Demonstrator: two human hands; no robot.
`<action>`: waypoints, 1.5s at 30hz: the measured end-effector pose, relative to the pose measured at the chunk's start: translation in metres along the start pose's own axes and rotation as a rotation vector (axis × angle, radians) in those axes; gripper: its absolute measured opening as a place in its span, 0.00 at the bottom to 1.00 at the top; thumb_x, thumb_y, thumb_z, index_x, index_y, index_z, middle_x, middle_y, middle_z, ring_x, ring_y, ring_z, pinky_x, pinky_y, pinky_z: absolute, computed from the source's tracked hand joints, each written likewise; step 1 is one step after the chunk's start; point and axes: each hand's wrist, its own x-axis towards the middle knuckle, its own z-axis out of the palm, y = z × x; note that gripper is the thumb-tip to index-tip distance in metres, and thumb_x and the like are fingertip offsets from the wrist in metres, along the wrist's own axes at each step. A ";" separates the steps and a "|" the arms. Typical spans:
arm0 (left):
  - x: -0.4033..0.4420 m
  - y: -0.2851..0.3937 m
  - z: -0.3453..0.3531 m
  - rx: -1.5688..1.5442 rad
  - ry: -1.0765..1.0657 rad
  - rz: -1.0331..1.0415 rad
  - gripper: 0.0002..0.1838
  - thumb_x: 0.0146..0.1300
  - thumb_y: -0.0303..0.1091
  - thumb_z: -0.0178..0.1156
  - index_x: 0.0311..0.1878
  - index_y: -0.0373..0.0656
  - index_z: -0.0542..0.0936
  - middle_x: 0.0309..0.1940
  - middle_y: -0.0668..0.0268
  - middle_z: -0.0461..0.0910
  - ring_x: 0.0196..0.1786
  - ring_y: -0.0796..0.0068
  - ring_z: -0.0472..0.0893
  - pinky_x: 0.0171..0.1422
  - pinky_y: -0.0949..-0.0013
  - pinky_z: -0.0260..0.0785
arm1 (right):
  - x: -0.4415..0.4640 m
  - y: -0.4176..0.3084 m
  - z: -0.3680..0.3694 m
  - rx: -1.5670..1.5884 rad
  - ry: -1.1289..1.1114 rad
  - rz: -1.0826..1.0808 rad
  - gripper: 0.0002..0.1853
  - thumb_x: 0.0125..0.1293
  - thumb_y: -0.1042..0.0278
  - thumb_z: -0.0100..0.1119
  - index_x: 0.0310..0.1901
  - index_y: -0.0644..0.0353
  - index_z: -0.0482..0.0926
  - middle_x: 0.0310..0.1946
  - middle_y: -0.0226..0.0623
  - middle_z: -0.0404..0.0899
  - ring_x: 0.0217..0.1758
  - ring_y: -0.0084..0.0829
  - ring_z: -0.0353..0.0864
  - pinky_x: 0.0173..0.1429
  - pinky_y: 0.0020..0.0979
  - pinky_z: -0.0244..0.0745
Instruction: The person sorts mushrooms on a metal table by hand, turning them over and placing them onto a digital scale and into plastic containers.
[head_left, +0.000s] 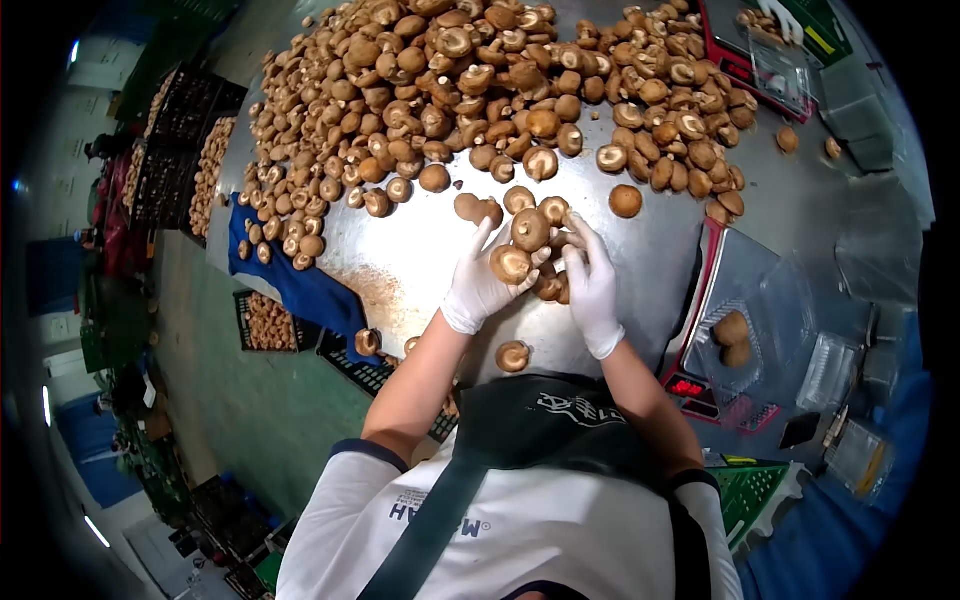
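Note:
Both hands wear white gloves and meet over the metal table (650,290), around a small cluster of brown shiitake mushrooms. My left hand (478,282) is closed on a shiitake mushroom (511,265) showing its pale underside. Against it, between the hands, is another mushroom (530,229). My right hand (592,278) curls its fingers round mushrooms at the cluster's right side, partly hiding them. Just beyond the fingertips are a few more, among them one mushroom (519,199). A single mushroom (512,356) lies near the table's front edge.
A large mushroom heap (400,90) covers the table's far side. At right, a red-edged scale (690,388) carries a clear plastic tray (760,345) with two mushrooms. A blue cloth (290,290) hangs at the left edge, near a mushroom crate (268,322). Another person's gloved hand (785,20) shows top right.

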 end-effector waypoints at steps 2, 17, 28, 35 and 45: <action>-0.004 -0.009 0.006 0.000 0.030 -0.025 0.34 0.74 0.59 0.48 0.74 0.47 0.62 0.67 0.52 0.70 0.62 0.54 0.77 0.60 0.53 0.77 | -0.010 -0.004 -0.004 -0.106 -0.014 -0.096 0.26 0.67 0.74 0.58 0.67 0.66 0.69 0.63 0.50 0.74 0.65 0.43 0.74 0.66 0.38 0.71; -0.039 -0.104 0.037 0.549 -0.043 -0.162 0.44 0.73 0.64 0.46 0.81 0.47 0.47 0.75 0.60 0.58 0.76 0.63 0.62 0.77 0.59 0.54 | -0.066 -0.078 -0.077 -0.479 0.099 -0.271 0.24 0.54 0.72 0.67 0.55 0.56 0.79 0.57 0.47 0.76 0.58 0.49 0.78 0.62 0.40 0.74; -0.088 -0.076 -0.032 2.525 0.055 0.246 0.27 0.59 0.39 0.65 0.64 0.48 0.76 0.63 0.58 0.72 0.69 0.57 0.68 0.75 0.51 0.55 | -0.108 -0.080 -0.219 -0.968 0.507 -0.097 0.30 0.62 0.79 0.57 0.68 0.64 0.68 0.67 0.47 0.69 0.71 0.43 0.66 0.76 0.40 0.57; -0.146 -0.047 -0.078 2.610 0.270 0.203 0.29 0.57 0.38 0.67 0.63 0.52 0.74 0.58 0.61 0.75 0.58 0.56 0.76 0.64 0.54 0.65 | -0.065 -0.098 -0.121 -0.556 0.294 -0.330 0.27 0.59 0.85 0.55 0.63 0.65 0.72 0.63 0.43 0.73 0.69 0.38 0.70 0.73 0.38 0.63; -0.161 -0.003 -0.073 2.291 0.764 0.419 0.28 0.51 0.39 0.73 0.56 0.47 0.78 0.45 0.55 0.76 0.50 0.50 0.78 0.55 0.56 0.73 | 0.067 0.013 0.037 -0.820 -0.247 -0.400 0.23 0.61 0.68 0.65 0.59 0.49 0.79 0.54 0.37 0.79 0.56 0.41 0.78 0.59 0.38 0.74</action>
